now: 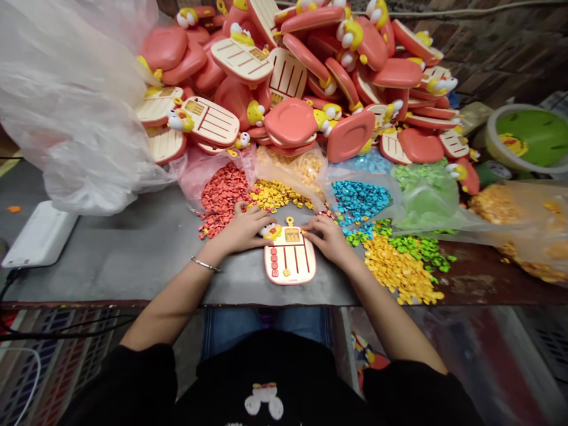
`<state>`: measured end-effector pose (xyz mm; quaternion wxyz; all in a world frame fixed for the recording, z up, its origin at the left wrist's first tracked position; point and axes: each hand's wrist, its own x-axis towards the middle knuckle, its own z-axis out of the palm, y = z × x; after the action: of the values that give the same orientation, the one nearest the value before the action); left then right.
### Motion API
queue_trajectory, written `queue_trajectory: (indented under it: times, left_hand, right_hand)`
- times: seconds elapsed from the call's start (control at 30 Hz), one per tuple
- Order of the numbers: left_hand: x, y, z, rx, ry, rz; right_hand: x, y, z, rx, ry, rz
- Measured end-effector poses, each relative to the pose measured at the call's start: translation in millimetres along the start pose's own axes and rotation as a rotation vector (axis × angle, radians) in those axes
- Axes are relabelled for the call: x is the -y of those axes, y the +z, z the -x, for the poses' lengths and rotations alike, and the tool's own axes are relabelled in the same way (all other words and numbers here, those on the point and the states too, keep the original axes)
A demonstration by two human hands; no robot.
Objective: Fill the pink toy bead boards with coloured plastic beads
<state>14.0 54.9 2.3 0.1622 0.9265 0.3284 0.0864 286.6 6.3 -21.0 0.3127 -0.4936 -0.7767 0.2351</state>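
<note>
"Cream-faced, red-rimmed slotted board (pixel 291 254): state its position in the head view."

"It lies flat on the grey tabletop (pixel 151 236), near the front edge, between the two hands. Its slotted face is upward and its yellow ring is at the far end."

"State the condition of each hand."

"Left hand (pixel 245 228): thumb and finger grasp the board at its character head (pixel 271 231). Right hand (pixel 329 236): thumb and forefinger meet at the opposite upper corner. Whether a small piece is pinched there cannot be told."

"Which step is in hand?"

"Red pieces (pixel 274 266) line the leftmost slot; one yellow piece (pixel 286 273) sits at the bottom of the next slot. The other two slots show no pieces. My judgement: slot-by-slot loading, second slot under way."

"What does the next move call for?"

"Probably a fingertip grip on one piece, correct alignment at the slot entry, and a steady left hand. The yellow pile (pixel 275 194) lies just beyond the board; the blue pile (pixel 361 198) lies beyond the right hand. Mixed colours at the pile borders could cause a wrong pick."
</note>
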Motion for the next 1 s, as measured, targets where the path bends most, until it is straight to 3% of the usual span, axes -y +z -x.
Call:
queue_trajectory:
  times: [0.17,0.33,0.53,0.63,0.77,0.8,0.87,0.93,1.0]
  left_hand:
    - [0,1.5,0,-0.010,0.000,-0.009]
    - [-1,0.6,0,-0.009,-0.013,-0.003]
    - [0,1.2,1,-0.013,0.006,0.043]
    - [0,0.2,1,-0.018,-0.002,0.043]
    - [0,-1.2,2,-0.016,0.003,0.036]
    - [0,-1.3,2,-0.014,0.006,0.034]
    - [0,-1.3,2,-0.012,0.009,0.028]
    - [0,-1.2,1,-0.010,0.007,0.026]
    - [0,-1.1,1,-0.005,0.005,0.026]
  right_hand:
    - [1,4,3,-0.017,0.037,-0.028]
    - [1,2,21,0.045,0.059,-0.126]
    - [23,27,11,0.095,0.023,-0.064]
    - [39,28,7,0.190,0.017,-0.044]
    - [41,7,8,0.430,-0.086,-0.233]
    - [36,2,4,0.414,-0.096,-0.279]
    - [22,-2,-11,0.239,-0.072,-0.256]
    - [5,1,-34,0.035,-0.033,-0.064]
    - [-9,8,-57,-0.009,-0.001,0.143]
